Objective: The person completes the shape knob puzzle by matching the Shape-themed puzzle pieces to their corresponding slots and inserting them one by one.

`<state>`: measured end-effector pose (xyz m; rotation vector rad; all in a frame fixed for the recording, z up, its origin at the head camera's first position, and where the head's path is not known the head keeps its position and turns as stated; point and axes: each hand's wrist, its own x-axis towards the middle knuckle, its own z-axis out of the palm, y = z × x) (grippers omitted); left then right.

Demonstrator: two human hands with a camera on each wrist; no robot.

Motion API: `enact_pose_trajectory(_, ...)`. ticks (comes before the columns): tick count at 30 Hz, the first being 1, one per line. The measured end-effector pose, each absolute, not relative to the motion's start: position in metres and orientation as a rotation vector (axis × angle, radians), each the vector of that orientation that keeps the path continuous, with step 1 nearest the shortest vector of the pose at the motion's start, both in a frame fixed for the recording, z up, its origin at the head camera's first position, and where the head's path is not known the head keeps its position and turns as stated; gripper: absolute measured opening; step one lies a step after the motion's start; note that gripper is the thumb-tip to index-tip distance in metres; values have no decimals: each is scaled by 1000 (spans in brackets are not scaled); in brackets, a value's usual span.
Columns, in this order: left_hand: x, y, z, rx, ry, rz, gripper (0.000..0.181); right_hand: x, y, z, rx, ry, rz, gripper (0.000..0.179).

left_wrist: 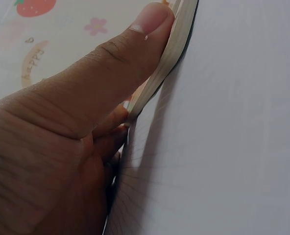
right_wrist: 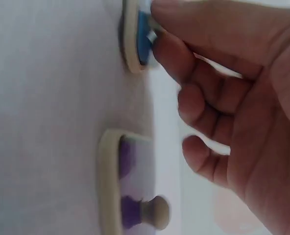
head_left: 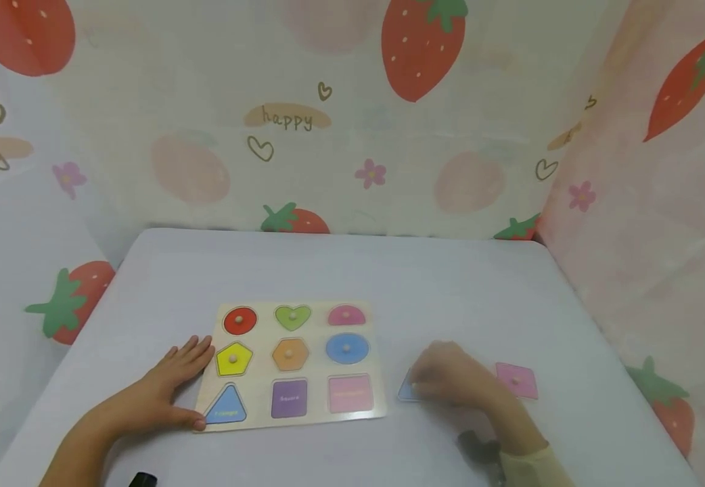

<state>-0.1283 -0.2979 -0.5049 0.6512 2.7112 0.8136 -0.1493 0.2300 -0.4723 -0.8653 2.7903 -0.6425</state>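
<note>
A wooden shape puzzle board (head_left: 261,402) lies on the white table. My left hand (head_left: 170,382) rests at its left edge, fingers extended along the side and thumb at the near corner. Seen from the left wrist, that thumb (left_wrist: 120,56) lies on the board's rim. To the right of the board, my right hand (head_left: 450,375) pinches a blue triangle piece (head_left: 406,389) by its knob, between thumb and forefinger; the fingers cover much of it. Beyond that hand lies a pink rectangular knobbed piece (head_left: 526,384). In the right wrist view, a purple-looking knobbed piece (right_wrist: 135,181) is close by.
Knobbed shapes fill the board's upper two rows, among them a red circle (head_left: 231,321) and a blue oval (head_left: 358,350). Its bottom row shows a triangle, a purple square (head_left: 289,408) and a pink rectangle without knobs. A strawberry-print curtain (head_left: 328,162) encloses the table.
</note>
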Motion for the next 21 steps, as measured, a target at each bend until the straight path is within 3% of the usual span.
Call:
enact_pose_trajectory(5, -127, -295, -504, 650, 2716, 804, 124, -151, 225, -463, -793, 2839, -683, 8)
enact_pose_trajectory(10, -127, -297, -503, 662, 2716, 813, 123, -153, 207, -449, -885, 2869, -724, 9)
enact_pose_trajectory(21, -127, -302, -505, 659, 2709, 822, 122, -158, 139, -422, -812, 2882, -728, 7)
